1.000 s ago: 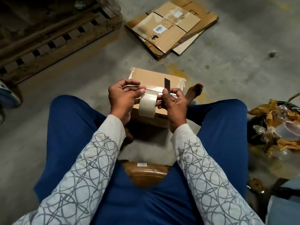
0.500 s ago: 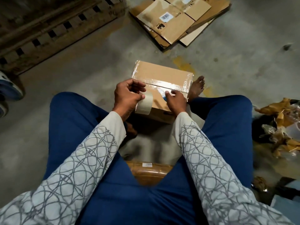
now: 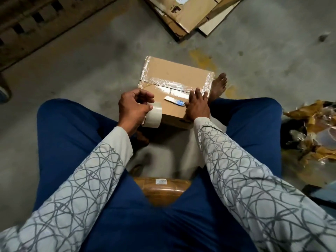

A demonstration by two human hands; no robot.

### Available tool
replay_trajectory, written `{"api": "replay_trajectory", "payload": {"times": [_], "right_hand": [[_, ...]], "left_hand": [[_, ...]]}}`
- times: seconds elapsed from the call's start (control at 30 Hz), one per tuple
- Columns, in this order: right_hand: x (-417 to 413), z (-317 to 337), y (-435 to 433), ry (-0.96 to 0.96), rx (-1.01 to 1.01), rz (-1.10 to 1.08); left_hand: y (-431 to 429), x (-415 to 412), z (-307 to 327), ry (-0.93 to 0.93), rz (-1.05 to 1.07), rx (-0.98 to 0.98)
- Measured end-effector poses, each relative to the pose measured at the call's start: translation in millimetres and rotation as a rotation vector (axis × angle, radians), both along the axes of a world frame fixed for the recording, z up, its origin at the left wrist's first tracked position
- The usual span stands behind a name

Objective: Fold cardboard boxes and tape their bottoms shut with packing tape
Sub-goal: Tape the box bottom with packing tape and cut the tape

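A folded cardboard box [image 3: 174,73] stands on the concrete floor between my knees, with clear tape along its middle seam and both side edges. My left hand [image 3: 133,108] grips a roll of packing tape [image 3: 152,118] at the box's near left corner. My right hand [image 3: 197,104] lies flat with fingers spread on the box's near right edge. A small cutter with a blue end [image 3: 174,101] lies on the box top just left of my right hand.
Flattened cardboard boxes [image 3: 189,13] are stacked on the floor ahead. A wooden pallet [image 3: 36,24] lies at the far left. Crumpled brown paper and plastic scraps [image 3: 312,130] sit at the right. A brown tape-wrapped seat [image 3: 163,190] is under me. My bare foot [image 3: 219,84] rests beside the box.
Both hands have come down from holding the tape roll in the air. The cutter has been laid on the box and my right hand now presses flat. The view has tilted downward.
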State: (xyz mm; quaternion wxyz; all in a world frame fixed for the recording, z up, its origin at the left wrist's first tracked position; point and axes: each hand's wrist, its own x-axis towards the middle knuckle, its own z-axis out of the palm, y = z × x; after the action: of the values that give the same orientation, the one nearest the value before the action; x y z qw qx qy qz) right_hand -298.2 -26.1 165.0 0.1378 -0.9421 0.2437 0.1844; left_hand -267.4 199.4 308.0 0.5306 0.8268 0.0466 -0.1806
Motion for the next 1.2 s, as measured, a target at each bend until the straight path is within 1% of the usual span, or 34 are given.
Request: {"api": "replay_trajectory", "payload": {"times": [0.07, 0.13, 0.23, 0.3, 0.33, 0.37, 0.4, 0.43, 0.47, 0.5, 0.53, 0.57, 0.63, 0.73, 0.87, 0.97, 1.03, 1.1, 1.13, 1.2], "right_hand": [[-1.2, -1.3, 3.8, 0.067, 0.015, 0.005], [-2.8, -1.9, 6.5, 0.077, 0.013, 0.013], [1.2, 21.1, 1.2, 0.023, 0.138, -0.056], [3.1, 44.9, -2.3, 0.04, 0.189, -0.094], [5.3, 58.2, -0.4, 0.006, 0.195, -0.099], [8.0, 74.7, 5.8, -0.078, 0.228, -0.114], [9.1, 95.8, 15.1, -0.196, 0.323, -0.146], [8.2, 117.9, 26.1, -0.315, 0.51, -0.221], [6.0, 141.3, 39.1, -0.394, 0.765, -0.322], [2.1, 160.1, 49.4, -0.423, 1.002, -0.392], [-2.8, 170.9, 57.5, -0.468, 1.15, -0.394], [-8.2, 176.3, 64.6, -0.544, 1.205, -0.345], [-20.0, 174.6, 72.7, -0.683, 1.198, -0.26], [-24.8, 176.5, 76.1, -0.789, 1.131, -0.211], [-26.5, 181.3, 80.3, -0.852, 1.096, -0.2], [-32.8, 184.0, 85.3, -0.871, 1.086, -0.258], [-35.5, 188.6, 87.8, -0.887, 1.099, -0.286], [-36.5, 192.5, 89.2, -0.898, 1.129, -0.292], [-36.7, 194.2, 89.6, -0.901, 1.138, -0.291], [-37.5, 196.3, 90.2, -0.893, 1.132, -0.281]], "left_hand": [[-3.5, 3.0, -0.7, 0.003, 0.014, -0.016], [-8.2, 4.7, 0.0, 0.005, 0.03, -0.046], [-15.6, 5.9, 6.1, -0.045, 0.03, -0.078], [-18.0, 6.1, 13.0, -0.107, 0.022, -0.116], [-18.5, 5.5, 17.4, -0.139, 0.022, -0.14], [-18.5, 4.7, 21.9, -0.167, 0.023, -0.163], [-18.4, 3.6, 26.6, -0.193, 0.023, -0.19], [-18.0, 2.3, 30.5, -0.213, 0.021, -0.219], [-17.0, 1.1, 34.1, -0.229, 0.023, -0.248], [-15.8, 0.2, 37.8, -0.246, 0.034, -0.282], [-14.5, 0.1, 41.1, -0.261, 0.049, -0.322], [-12.5, 0.4, 44.7, -0.278, 0.06, -0.371], [-8.0, -0.6, 51.5, -0.3, 0.056, -0.45], [-3.9, -6.1, 60.3, -0.316, 0.022, -0.475], [4.4, -4.1, 71.1, -0.334, 0.014, -0.526], [14.1, 3.4, 79.1, -0.268, 0.007, -0.552], [18.7, 5.0, 78.6, -0.146, -0.042, -0.525], [19.4, 3.0, 73.7, -0.043, -0.141, -0.452], [18.0, 1.4, 70.5, -0.043, -0.201, -0.392], [13.0, -2.4, 65.4, -0.128, -0.289, -0.285]]}}
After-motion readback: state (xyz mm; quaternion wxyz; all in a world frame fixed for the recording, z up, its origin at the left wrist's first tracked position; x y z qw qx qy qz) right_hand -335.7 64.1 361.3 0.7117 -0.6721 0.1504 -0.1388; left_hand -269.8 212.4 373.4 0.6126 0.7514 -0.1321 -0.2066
